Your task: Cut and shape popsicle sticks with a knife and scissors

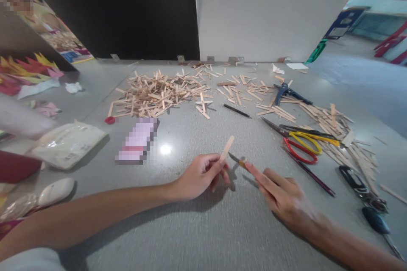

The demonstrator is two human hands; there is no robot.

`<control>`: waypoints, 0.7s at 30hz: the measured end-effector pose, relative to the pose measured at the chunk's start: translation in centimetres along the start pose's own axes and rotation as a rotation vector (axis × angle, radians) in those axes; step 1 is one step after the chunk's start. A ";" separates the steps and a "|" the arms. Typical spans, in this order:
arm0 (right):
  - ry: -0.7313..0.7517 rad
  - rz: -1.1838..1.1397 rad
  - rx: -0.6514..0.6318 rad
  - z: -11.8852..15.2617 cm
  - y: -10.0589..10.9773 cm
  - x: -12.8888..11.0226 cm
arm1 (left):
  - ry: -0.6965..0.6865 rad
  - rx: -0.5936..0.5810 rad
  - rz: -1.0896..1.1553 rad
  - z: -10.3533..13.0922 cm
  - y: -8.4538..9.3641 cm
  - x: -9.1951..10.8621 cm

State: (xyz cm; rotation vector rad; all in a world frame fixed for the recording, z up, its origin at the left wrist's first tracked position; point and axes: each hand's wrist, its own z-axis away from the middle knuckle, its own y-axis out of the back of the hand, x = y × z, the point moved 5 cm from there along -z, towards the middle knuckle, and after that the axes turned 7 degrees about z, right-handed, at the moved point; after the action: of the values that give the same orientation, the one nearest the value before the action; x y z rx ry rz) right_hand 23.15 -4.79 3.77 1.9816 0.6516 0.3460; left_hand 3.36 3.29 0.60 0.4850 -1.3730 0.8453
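Between the thumb and fingers of my left hand (203, 178) a wooden craft stick (228, 146) is pinched, its rounded end pointing up and away. My right hand (276, 192) is closed around a craft knife (238, 160) with a dark pointed blade and a yellowish handle, the forefinger stretched along it. The blade tip is right beside the stick; whether it touches I cannot tell. Both hands are over the grey table (197, 237). Beyond them lies a black pen (237, 110). Right of the knife are scissors (299, 146) with red and yellow handles.
A heap of craft sticks (159, 91) spreads across the back, with more sticks (330, 120) at right. Blue pliers (282, 92), a pencil (314, 175) and keys (375, 201) lie right. A clear packet (70, 143) and white mouse (56, 190) are left. Upright boards (270, 12) stand behind.
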 end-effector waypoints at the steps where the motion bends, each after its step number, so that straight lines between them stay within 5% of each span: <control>1: 0.021 0.020 0.000 -0.1 -0.1 -0.2 | 0.005 -0.010 -0.003 0.0 0.0 0.0; 10: 0.140 0.139 -0.055 0.1 -1.0 -0.6 | 0.023 -0.074 -0.015 0.1 -0.4 -0.1; 21: 0.075 0.139 -0.031 0.3 -2.1 0.4 | 0.040 -0.077 0.007 -0.5 0.2 0.4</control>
State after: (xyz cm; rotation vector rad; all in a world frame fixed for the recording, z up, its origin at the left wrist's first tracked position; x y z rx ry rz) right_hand 23.01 -4.00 1.74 1.9964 0.5537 0.5139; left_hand 3.57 3.88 0.85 0.4024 -1.3652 0.8010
